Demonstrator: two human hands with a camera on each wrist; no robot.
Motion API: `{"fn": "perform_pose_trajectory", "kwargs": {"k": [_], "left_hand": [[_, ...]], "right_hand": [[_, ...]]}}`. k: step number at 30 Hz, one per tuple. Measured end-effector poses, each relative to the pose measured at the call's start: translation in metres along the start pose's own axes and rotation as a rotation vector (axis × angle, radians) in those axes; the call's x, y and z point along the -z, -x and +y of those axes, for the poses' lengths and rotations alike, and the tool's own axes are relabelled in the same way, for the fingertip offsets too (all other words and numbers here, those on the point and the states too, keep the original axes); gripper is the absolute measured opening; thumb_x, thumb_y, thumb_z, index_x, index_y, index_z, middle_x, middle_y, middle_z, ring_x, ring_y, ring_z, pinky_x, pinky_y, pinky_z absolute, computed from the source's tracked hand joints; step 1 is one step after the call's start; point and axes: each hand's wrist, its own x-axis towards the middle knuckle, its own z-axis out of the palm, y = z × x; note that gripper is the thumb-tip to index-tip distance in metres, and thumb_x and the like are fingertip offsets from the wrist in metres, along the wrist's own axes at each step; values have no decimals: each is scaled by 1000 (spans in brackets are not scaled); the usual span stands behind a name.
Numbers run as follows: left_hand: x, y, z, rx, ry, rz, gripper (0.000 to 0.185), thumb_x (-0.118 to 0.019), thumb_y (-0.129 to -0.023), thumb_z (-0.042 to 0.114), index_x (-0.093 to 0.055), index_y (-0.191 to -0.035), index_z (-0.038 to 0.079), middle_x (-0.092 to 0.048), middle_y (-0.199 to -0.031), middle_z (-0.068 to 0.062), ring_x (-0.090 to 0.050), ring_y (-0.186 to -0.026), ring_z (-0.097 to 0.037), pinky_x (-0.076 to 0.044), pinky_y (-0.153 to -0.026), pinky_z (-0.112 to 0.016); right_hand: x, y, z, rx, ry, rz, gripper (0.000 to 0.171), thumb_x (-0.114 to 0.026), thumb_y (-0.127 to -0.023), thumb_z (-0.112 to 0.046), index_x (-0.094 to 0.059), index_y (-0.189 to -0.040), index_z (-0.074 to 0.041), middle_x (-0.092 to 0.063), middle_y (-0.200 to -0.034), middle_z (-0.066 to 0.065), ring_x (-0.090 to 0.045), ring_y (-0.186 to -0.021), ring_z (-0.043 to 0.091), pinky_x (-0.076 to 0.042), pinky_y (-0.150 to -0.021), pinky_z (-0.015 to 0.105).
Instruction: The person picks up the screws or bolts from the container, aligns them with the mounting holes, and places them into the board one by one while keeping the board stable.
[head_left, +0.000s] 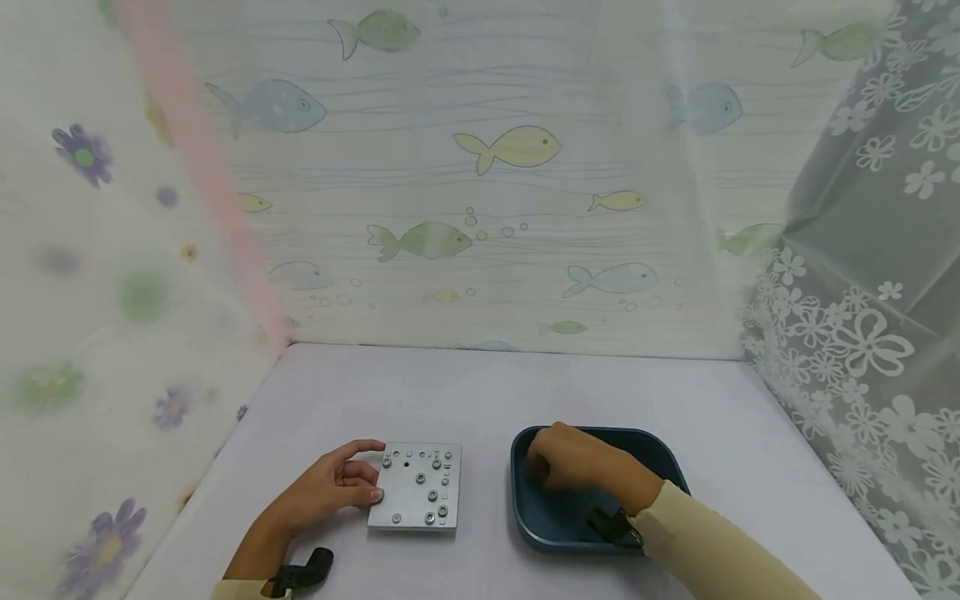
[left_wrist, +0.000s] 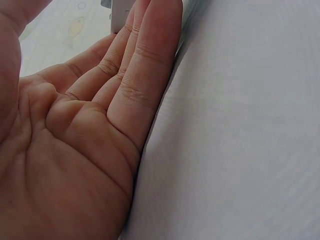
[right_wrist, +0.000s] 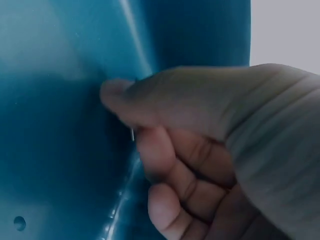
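Note:
A square silver metal plate point(head_left: 405, 498) lies on the table, studded with several small round fittings and holes. My left hand point(head_left: 333, 483) grips its left side, thumb on the top face near the edge and index finger at the far corner. In the left wrist view, the palm and fingers of that hand point(left_wrist: 90, 115) hide most of the plate point(left_wrist: 120, 15). My right hand point(head_left: 573, 462) reaches down inside a dark blue tray point(head_left: 551, 546). Its fingers are curled, and a thin shiny sliver of a small metal piece point(right_wrist: 132, 134) shows between thumb and fingers; its kind is hidden.
On the tray floor lies a small dark round thing point(right_wrist: 19, 223). White cloth covers the table point(head_left: 480, 392). A fish-patterned curtain point(head_left: 510, 208) hangs behind, with a flowered sheet point(head_left: 112, 333) on the left and a lace-patterned one point(head_left: 862, 333) on the right.

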Motion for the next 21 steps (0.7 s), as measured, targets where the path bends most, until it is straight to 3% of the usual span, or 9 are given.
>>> {"fn": "perform_pose_trajectory", "kwargs": {"k": [5,21], "left_hand": [[0,-1,-2,-14,-14,-2,82,-84,-85,14,-40,-153,5,-72,-105,-15,-72,-89,-21,-61,-83,-29],[0,-1,-2,-2,2,-3,83,-84,-85,14,-39,-154,4,-72,-106,-16,-72,-89,-22,-61,-83,-30]], "right_hand": [[-2,-2,3,18,-84,-25,22,-83,-83,-2,-80,-99,-17,-72,-87,-12,-64,-76,0,-56,-68,20],[-7,-5,17,16,-139,0,20,-85,-84,-9,-81,-96,-24,-66,-73,-12,-59,-65,5,-52,-56,22]]}}
